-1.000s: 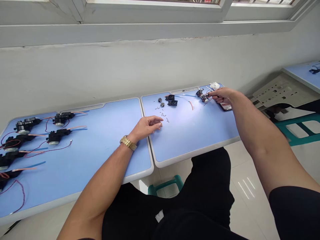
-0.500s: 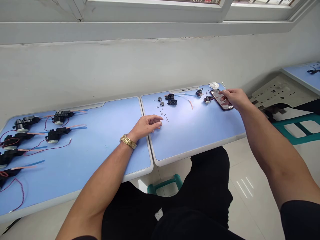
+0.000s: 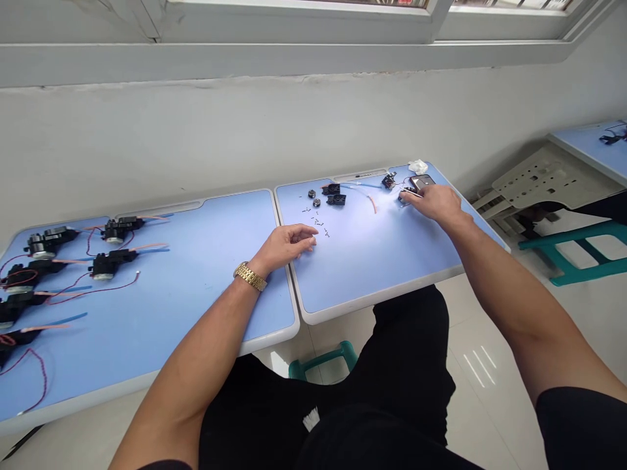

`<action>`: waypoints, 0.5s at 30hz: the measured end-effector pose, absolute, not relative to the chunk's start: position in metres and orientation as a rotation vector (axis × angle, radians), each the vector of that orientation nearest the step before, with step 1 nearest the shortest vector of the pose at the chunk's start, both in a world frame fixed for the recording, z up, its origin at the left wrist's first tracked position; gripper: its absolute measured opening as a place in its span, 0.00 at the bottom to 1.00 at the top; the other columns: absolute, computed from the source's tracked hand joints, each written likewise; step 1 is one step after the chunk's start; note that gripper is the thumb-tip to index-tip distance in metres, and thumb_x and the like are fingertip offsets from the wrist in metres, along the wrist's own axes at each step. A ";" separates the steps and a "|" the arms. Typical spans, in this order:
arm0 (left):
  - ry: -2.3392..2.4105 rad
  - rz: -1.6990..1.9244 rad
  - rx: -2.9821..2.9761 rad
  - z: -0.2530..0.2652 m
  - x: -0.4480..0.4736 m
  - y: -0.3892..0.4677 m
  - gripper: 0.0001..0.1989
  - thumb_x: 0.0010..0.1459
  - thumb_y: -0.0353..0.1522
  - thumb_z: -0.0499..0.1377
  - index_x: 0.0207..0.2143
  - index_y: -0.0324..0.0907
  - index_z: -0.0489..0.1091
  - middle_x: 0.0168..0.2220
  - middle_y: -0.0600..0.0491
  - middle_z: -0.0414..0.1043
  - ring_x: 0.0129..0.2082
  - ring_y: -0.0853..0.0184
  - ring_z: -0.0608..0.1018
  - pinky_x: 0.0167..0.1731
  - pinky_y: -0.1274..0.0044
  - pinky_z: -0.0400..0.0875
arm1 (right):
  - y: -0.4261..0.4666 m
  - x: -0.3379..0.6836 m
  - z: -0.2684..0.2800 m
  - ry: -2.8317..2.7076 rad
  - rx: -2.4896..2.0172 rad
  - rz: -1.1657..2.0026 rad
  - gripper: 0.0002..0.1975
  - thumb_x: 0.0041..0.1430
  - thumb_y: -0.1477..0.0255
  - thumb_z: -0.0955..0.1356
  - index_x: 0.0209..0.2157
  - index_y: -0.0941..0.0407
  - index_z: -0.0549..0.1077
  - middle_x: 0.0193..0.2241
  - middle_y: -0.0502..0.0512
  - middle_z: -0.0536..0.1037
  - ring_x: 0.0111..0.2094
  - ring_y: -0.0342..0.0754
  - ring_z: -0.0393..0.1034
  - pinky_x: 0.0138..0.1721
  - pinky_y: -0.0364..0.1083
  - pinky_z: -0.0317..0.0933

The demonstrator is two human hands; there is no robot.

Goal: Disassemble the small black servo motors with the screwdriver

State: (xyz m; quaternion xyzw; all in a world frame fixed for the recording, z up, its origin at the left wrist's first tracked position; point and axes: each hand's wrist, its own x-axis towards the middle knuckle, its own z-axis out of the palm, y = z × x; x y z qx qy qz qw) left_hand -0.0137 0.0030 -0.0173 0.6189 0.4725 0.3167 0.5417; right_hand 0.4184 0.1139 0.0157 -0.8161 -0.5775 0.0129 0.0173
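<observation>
The right hand (image 3: 435, 201) is reaching across the far right of the pale blue plastic desk (image 3: 382, 261), fingers loosely spread, fingertips touching a small black motor part with thin wires (image 3: 404, 194), just beside a dark smartphone (image 3: 421, 182). The left hand (image 3: 287, 245), with a gold metal wristwatch (image 3: 250, 277), is resting half-curled and holding nothing, near tiny scattered black screws (image 3: 319, 225). Assembled black motor units with red wires (image 3: 73, 254) are lying on the left desk.

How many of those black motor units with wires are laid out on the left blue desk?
6, in two columns. Far column: at the back, and below it. Edge column. The frame cuts the last ones; more may lie beyond it.
</observation>
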 end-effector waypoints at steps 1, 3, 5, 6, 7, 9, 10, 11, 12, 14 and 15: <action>1.120 0.754 1.469 -0.018 -0.014 0.003 0.25 0.62 0.46 0.75 0.54 0.39 0.86 0.44 0.43 0.89 0.39 0.62 0.89 0.28 0.78 0.75 | 0.117 0.416 0.012 -1.800 -2.541 0.037 0.26 0.70 0.44 0.73 0.41 0.53 0.87 0.43 0.68 0.88 0.54 0.71 0.83 0.50 0.59 0.72; 1.111 0.756 1.469 -0.019 -0.013 0.003 0.24 0.62 0.45 0.75 0.54 0.40 0.86 0.44 0.43 0.89 0.40 0.62 0.89 0.28 0.78 0.75 | 0.121 0.412 0.005 -1.824 -2.539 0.020 0.24 0.70 0.47 0.74 0.46 0.54 0.88 0.46 0.69 0.88 0.55 0.71 0.83 0.53 0.59 0.73; 1.107 0.755 1.473 -0.020 -0.013 0.004 0.23 0.63 0.44 0.74 0.54 0.40 0.86 0.44 0.43 0.89 0.40 0.62 0.89 0.29 0.78 0.75 | 0.122 0.411 0.000 -1.845 -2.521 0.003 0.22 0.70 0.52 0.74 0.52 0.54 0.88 0.49 0.70 0.88 0.56 0.71 0.83 0.54 0.60 0.73; 1.107 0.754 1.476 -0.020 -0.013 0.004 0.22 0.63 0.44 0.74 0.54 0.40 0.86 0.44 0.43 0.89 0.40 0.62 0.89 0.29 0.78 0.75 | 0.123 0.411 -0.001 -1.853 -2.512 -0.002 0.22 0.71 0.53 0.74 0.54 0.54 0.87 0.50 0.70 0.88 0.57 0.70 0.83 0.55 0.60 0.74; 1.110 0.754 1.480 -0.020 -0.013 0.004 0.22 0.64 0.43 0.73 0.54 0.40 0.86 0.44 0.43 0.89 0.40 0.63 0.89 0.29 0.78 0.75 | 0.123 0.411 -0.002 -1.858 -2.504 -0.004 0.22 0.71 0.54 0.74 0.56 0.53 0.87 0.50 0.69 0.88 0.57 0.70 0.83 0.55 0.60 0.74; 1.115 0.752 1.487 -0.020 -0.013 0.004 0.21 0.64 0.42 0.73 0.54 0.40 0.86 0.43 0.44 0.89 0.40 0.63 0.89 0.29 0.78 0.75 | 0.124 0.411 -0.003 -1.856 -2.498 -0.006 0.22 0.72 0.54 0.74 0.57 0.53 0.87 0.51 0.69 0.88 0.58 0.70 0.83 0.55 0.60 0.74; 1.117 0.748 1.491 -0.020 -0.013 0.004 0.20 0.65 0.42 0.73 0.54 0.40 0.86 0.43 0.44 0.89 0.40 0.63 0.89 0.29 0.79 0.75 | 0.125 0.411 -0.003 -1.850 -2.499 -0.007 0.22 0.72 0.54 0.74 0.57 0.53 0.87 0.51 0.69 0.89 0.58 0.70 0.83 0.55 0.60 0.74; 1.119 0.746 1.496 -0.020 -0.013 0.004 0.20 0.65 0.42 0.72 0.54 0.40 0.86 0.43 0.45 0.89 0.40 0.64 0.89 0.29 0.79 0.75 | 0.127 0.410 -0.002 -1.841 -2.502 -0.006 0.21 0.72 0.54 0.73 0.56 0.53 0.87 0.52 0.70 0.89 0.59 0.70 0.82 0.55 0.60 0.74; 1.120 0.743 1.502 -0.020 -0.013 0.004 0.20 0.65 0.42 0.72 0.55 0.41 0.86 0.43 0.45 0.89 0.40 0.64 0.89 0.29 0.79 0.75 | 0.129 0.410 -0.002 -1.830 -2.507 -0.005 0.21 0.73 0.55 0.73 0.56 0.53 0.87 0.52 0.70 0.89 0.59 0.70 0.82 0.56 0.60 0.74; 1.122 0.740 1.513 -0.019 -0.013 0.004 0.20 0.65 0.42 0.72 0.54 0.41 0.85 0.43 0.45 0.89 0.40 0.64 0.89 0.29 0.79 0.75 | 0.134 0.409 -0.001 -1.811 -2.511 -0.003 0.20 0.74 0.55 0.73 0.56 0.53 0.87 0.54 0.71 0.89 0.60 0.71 0.82 0.57 0.61 0.73; 1.123 0.741 1.517 -0.018 -0.013 0.003 0.20 0.65 0.42 0.72 0.54 0.41 0.85 0.43 0.45 0.89 0.40 0.64 0.89 0.29 0.79 0.75 | 0.136 0.408 0.000 -1.801 -2.511 -0.002 0.20 0.75 0.55 0.72 0.56 0.53 0.87 0.55 0.71 0.88 0.61 0.71 0.82 0.58 0.61 0.73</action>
